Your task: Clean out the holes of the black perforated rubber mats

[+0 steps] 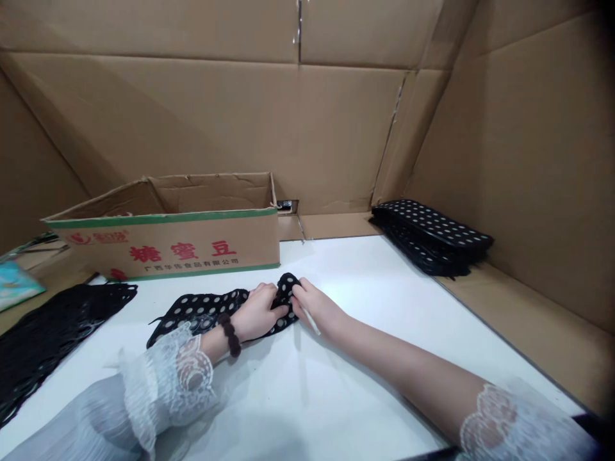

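Note:
A long black fabric piece with white polka dots (206,302) lies on the white table in front of me. My left hand (259,314) is closed on it near its right end, thumb on top. At the raised right tip, my right hand (312,306) pinches the dotted cloth. A thin white stick (311,321) pokes out from under my right fingers; its other end is hidden in the hand. Just what kind of article the fabric is, I cannot tell.
A stack of similar dotted black pieces (432,234) stands at the back right. An open cardboard box (168,246) is behind my left hand. Black fabric pieces (52,336) lie at the left, near a teal packet (16,285). Cardboard walls (230,121) enclose the table (384,307).

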Available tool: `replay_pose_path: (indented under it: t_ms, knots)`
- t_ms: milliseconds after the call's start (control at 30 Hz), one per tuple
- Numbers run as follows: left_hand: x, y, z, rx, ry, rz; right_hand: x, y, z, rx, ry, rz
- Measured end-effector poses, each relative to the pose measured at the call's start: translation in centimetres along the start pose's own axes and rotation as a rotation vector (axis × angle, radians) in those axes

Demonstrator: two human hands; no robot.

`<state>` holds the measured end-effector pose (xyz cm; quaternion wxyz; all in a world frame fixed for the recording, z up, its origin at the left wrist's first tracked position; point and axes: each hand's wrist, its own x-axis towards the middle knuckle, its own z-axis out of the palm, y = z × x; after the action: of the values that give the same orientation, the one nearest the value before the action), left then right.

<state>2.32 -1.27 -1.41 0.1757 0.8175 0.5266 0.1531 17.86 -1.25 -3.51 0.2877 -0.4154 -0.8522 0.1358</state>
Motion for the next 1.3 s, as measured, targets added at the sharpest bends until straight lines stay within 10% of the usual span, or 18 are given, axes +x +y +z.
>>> replay_pose_path:
  t_ms: [300, 500, 733, 1300]
  knots:
    - [1.0, -1.8, -1.2, 0.136, 0.015, 0.13, 0.1, 0.8, -1.6, 0.338, -0.052, 0.119]
    - [0.6, -1.0, -2.3, -0.204, -0.151, 0.175, 0.0, 0.4, -2.2, 0.426, -0.054, 0.157]
    - [0.7, -1.2, -2.4, -0.288, -0.215, 0.014, -0.1, 0.4, -2.1, 0.45, -0.029, 0.131]
    - [0.2, -0.7, -1.5, -0.471, -0.138, -0.098, 0.0, 0.5, -0.1, 0.096, 0.028, -0.09]
